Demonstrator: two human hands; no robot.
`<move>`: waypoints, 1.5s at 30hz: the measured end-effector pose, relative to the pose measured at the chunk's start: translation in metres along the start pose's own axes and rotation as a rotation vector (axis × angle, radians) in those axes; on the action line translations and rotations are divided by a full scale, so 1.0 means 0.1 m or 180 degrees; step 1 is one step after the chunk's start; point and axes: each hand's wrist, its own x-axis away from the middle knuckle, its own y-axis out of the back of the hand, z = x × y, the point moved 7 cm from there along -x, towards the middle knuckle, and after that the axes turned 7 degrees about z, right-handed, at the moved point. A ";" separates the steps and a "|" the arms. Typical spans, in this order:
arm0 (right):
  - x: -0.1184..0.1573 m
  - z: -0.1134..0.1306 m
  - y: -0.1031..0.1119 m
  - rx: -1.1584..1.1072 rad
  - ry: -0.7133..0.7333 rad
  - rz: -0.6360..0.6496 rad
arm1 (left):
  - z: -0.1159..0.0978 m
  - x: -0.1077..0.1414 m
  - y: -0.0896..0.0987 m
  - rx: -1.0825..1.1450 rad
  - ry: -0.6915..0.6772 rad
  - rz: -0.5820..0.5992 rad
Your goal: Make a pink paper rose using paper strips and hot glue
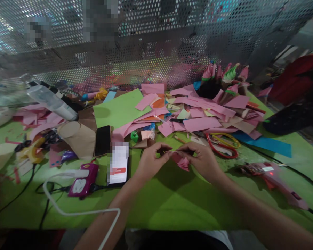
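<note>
Above the green table (pixel 172 208), a small piece of pleated pink paper (pixel 181 161) hangs between my two hands. My left hand (pixel 153 158) pinches its upper left end between thumb and fingertips. At its right side, my right hand (pixel 201 157) grips it with bent fingers, so part of the paper is hidden. Just beyond my left hand lie a crumpled green scrap (pixel 134 136) and a pale pink scrap (pixel 147 134). Red-handled scissors (pixel 224 152) rest beyond my right hand, beside a yellow loop-shaped handle (pixel 232 137).
A pink glue gun (pixel 279 178) lies at right, a yellow one (pixel 37 149) at left. Phones (pixel 103 140), a magenta power socket block (pixel 85 180) and cables sit left. Paper strips (pixel 200 123) cover the back, near paper cones (pixel 229 73). A perforated metal panel (pixel 146 45) stands behind.
</note>
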 end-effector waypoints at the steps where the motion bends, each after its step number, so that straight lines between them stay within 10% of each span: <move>1: 0.00 0.00 0.00 -0.0022 0.0026 0.0004 | 0.01 0.00 -0.01 0.0032 0.0031 0.0038; 10: 0.03 0.11 0.03 -0.0475 0.0293 0.0168 | 0.26 -0.02 0.14 0.0826 0.0492 -0.0620; 22: -0.02 0.01 0.13 -0.0486 0.0139 -0.0306 | 0.11 -0.02 -0.07 0.0531 0.0138 0.0222; 27: -0.03 -0.02 0.08 -0.0893 0.0149 -0.0086 | -0.01 -0.02 -0.07 -0.0039 -0.0433 0.0249; 45: -0.04 -0.14 0.04 -0.1400 -0.0098 -0.0141 | -0.01 -0.01 -0.12 -0.0480 -0.0427 0.0273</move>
